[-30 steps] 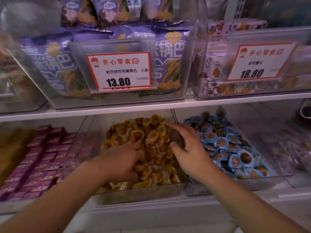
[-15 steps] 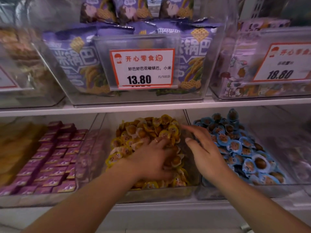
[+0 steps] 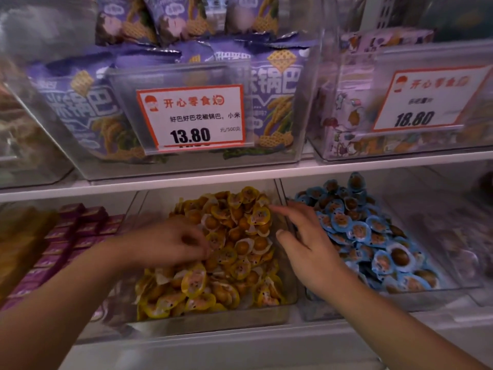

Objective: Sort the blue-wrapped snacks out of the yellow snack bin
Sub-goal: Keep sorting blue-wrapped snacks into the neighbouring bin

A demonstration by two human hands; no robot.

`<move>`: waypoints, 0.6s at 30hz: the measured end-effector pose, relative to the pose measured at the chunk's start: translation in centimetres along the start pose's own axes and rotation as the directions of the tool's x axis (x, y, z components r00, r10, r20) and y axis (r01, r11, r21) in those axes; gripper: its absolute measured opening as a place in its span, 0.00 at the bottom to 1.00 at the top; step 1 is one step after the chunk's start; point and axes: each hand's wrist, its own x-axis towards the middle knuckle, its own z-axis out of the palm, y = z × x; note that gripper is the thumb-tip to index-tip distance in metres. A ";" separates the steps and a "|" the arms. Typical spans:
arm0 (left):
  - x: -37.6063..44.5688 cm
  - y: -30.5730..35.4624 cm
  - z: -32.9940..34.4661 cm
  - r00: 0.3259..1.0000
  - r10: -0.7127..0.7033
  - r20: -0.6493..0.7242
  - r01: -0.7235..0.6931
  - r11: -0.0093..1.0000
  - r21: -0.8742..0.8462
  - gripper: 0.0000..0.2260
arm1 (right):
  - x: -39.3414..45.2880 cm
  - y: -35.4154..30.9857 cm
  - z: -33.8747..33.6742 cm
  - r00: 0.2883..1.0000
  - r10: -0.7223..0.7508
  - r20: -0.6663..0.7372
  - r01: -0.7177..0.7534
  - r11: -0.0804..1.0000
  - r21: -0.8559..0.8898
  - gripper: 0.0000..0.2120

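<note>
A clear bin (image 3: 213, 320) on the lower shelf holds a heap of yellow-wrapped snacks (image 3: 234, 252). To its right stands a second clear bin (image 3: 400, 300) full of blue-wrapped snacks (image 3: 368, 233). My left hand (image 3: 165, 244) lies on the left part of the yellow heap, fingers bent down into the wrappers; whether it holds one is hidden by blur. My right hand (image 3: 306, 236) hovers over the wall between the two bins, fingers spread and holding nothing. No blue wrapper shows among the yellow ones.
Purple boxed snacks (image 3: 66, 236) fill the bin at the left. The upper shelf (image 3: 240, 173) overhangs the bins and carries purple snack bags (image 3: 274, 97) with a 13.80 price tag (image 3: 190, 117), plus another bin tagged 18.80 (image 3: 421, 100).
My left hand slid left and back across the yellow heap. My right hand stayed at the divider between the bins. The camera view shifted slightly.
</note>
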 end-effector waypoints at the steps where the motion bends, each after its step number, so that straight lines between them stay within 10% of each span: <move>1: 1.0 0.0 0.1 0.988 0.005 -0.157 -0.001 1.000 0.027 0.06 | 0.0 -0.1 0.0 1.000 0.003 -0.001 -0.003 1.000 0.000 0.21; 3: 3.3 0.6 1.0 0.939 0.073 -0.337 -0.034 0.992 0.119 0.14 | 0.0 -0.3 0.0 1.000 0.004 0.002 -0.004 1.000 -0.001 0.20; 9: 10.8 2.7 6.4 0.968 0.144 -0.206 -0.028 0.877 0.480 0.41 | 0.1 -0.6 -0.1 1.000 -0.003 0.014 0.003 1.000 0.023 0.17; 18: 8.1 0.9 2.1 0.984 0.130 -0.124 -0.028 0.792 0.609 0.17 | 0.0 -0.5 -0.3 0.999 -0.012 0.040 0.012 1.000 -0.001 0.17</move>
